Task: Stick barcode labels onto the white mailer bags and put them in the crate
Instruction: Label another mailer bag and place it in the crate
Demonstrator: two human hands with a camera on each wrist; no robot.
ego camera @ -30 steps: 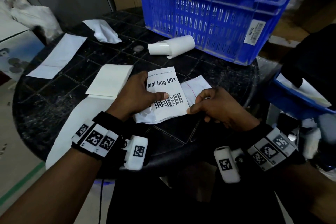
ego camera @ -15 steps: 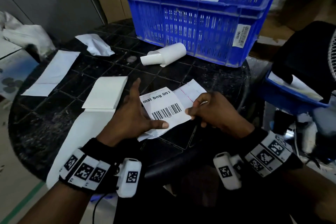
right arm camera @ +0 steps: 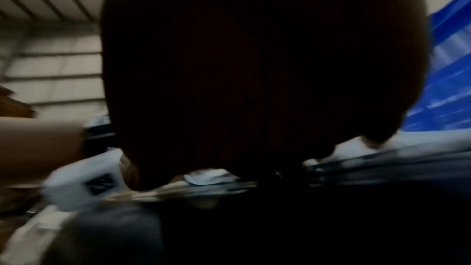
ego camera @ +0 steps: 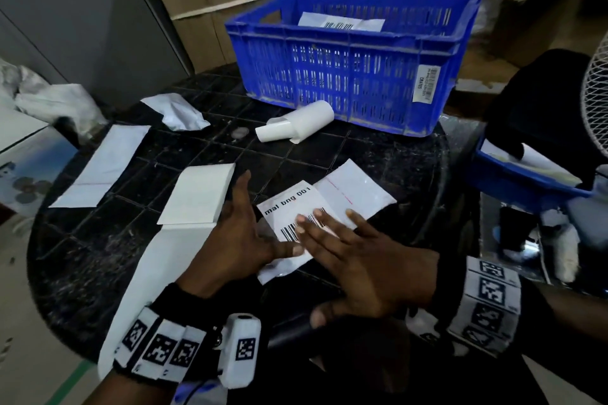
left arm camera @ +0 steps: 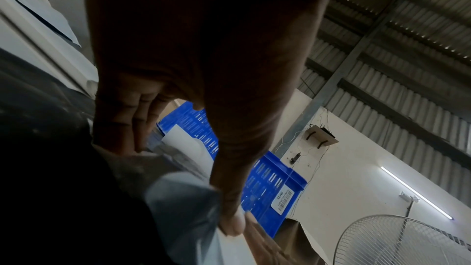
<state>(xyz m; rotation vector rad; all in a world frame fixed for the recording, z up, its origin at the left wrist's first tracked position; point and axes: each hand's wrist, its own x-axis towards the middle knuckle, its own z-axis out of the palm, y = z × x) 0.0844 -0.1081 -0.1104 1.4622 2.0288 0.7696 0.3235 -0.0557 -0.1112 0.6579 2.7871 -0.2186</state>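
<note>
Label down now | right hand (ego camera: 355, 260) has let go, flat fingers smoothing barcode label (ego camera: 292, 217) onto mailer bag (ego camera: 355, 191) on worktop (ego camera: 378, 154) | left hand (ego camera: 240, 230) open, steadying | blue crate (ego camera: 345, 82) next

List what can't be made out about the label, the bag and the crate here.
- Barcode label: head view, bars partly covered by the right hand and left hand.
- Mailer bag: near end hidden under both.
- Blue crate: contents mostly behind its front wall.
- Right wrist view: blurred, palm fills it.
</note>
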